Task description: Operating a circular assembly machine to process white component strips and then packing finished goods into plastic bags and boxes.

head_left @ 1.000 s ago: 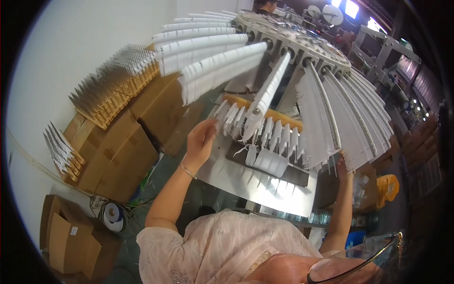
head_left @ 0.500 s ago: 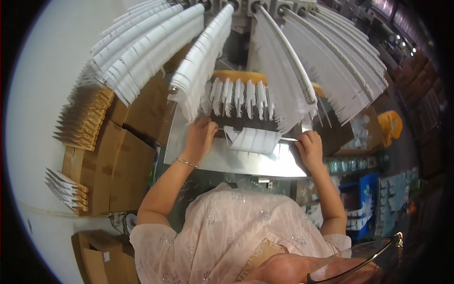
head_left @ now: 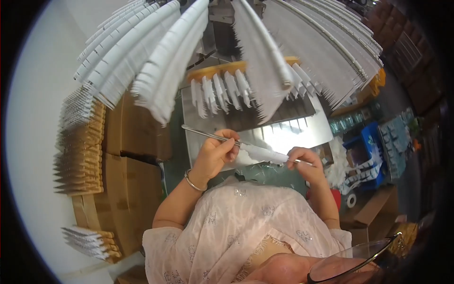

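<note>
A thin metal rod slants in front of my chest with a white, thin-sheet piece around its middle. My left hand is closed on the rod beside the white piece's left end, and the rod's bare end sticks out up to the left. At the other end my right hand pinches the rod where the white piece stops, its tip showing past the fingers. Over my hands fans a rack of rods hung with white slit strips. Behind them, a yellow bar carries a row of small white pieces.
A shiny metal plate lies on the table under the hanging pieces. Cardboard boxes stand at the left, with stacked wooden-edged pieces on them. A blue bin and a white tape roll are at the right.
Both hands have come down nearer my chest, the left moving right, and the rod now slants. The white piece, earlier broad and hanging, now looks narrow along the rod. The view has shifted.
</note>
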`<state>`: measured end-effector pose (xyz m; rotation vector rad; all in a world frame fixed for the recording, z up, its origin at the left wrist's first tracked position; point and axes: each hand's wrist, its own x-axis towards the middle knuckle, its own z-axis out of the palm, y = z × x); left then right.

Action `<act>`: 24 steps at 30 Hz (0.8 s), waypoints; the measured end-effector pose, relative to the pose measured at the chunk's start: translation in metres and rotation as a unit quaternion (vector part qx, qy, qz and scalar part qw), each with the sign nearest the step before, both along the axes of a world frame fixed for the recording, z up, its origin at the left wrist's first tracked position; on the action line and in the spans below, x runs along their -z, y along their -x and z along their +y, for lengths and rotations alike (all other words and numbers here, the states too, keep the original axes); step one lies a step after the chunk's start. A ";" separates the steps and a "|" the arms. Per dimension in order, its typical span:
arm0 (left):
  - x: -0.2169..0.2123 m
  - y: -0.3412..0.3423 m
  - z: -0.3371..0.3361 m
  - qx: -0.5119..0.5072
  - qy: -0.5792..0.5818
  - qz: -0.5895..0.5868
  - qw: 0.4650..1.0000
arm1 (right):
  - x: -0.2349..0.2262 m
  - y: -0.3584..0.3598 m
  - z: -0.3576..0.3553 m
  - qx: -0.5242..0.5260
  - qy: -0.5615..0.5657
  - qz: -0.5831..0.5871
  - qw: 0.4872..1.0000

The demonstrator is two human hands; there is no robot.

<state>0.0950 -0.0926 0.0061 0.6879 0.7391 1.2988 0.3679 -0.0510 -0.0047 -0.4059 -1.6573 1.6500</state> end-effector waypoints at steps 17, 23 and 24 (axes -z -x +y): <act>0.011 0.130 0.097 -0.065 -0.104 0.144 0.982 | -0.085 0.097 -0.170 0.385 -0.443 -0.183 0.789; 0.007 0.125 0.105 -0.007 -0.089 0.114 0.989 | -0.118 0.132 -0.172 0.369 -0.484 -0.281 0.743; 0.007 0.124 0.105 -0.021 -0.077 0.119 0.990 | -0.120 0.138 -0.169 0.351 -0.487 -0.312 0.736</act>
